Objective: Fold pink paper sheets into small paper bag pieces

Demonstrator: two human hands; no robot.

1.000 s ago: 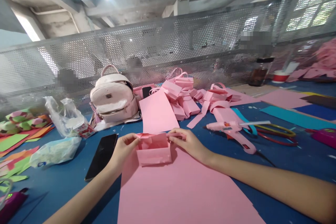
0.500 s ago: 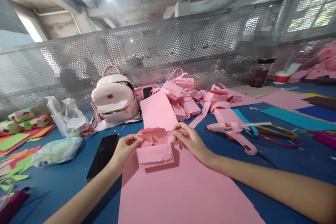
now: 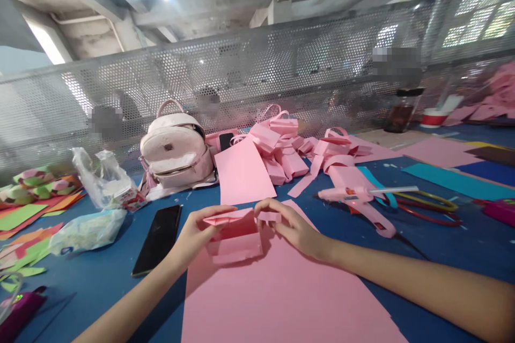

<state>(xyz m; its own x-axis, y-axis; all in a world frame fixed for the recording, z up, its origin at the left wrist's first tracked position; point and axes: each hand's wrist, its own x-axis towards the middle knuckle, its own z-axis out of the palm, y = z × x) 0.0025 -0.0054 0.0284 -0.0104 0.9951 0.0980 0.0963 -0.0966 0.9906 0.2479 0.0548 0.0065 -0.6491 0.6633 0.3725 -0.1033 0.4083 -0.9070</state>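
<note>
Between my two hands is a small folded pink paper box (image 3: 235,241), its open side showing a darker pink inside. My left hand (image 3: 200,231) grips the box's left upper edge between thumb and fingers. At the box's right side, my right hand (image 3: 292,228) has its fingers bent round a small pink flap of it. Large pink sheets (image 3: 289,295) lie under the box and both hands. Just beyond stands another pink sheet (image 3: 245,171), leaning on a heap of folded pink paper pieces (image 3: 277,144).
A black phone (image 3: 157,240) and plastic bags (image 3: 88,230) lie left, with a pale backpack (image 3: 177,150) behind. A pink glue gun (image 3: 362,201), scissors (image 3: 430,209) and blue paper strips (image 3: 462,181) are right. A perforated metal screen (image 3: 257,72) crosses the back.
The box has tipped, so its upper flap now stands over the opening and its front is less visible. Both hands have shifted slightly, with the right fingers curled closer to the box's side.
</note>
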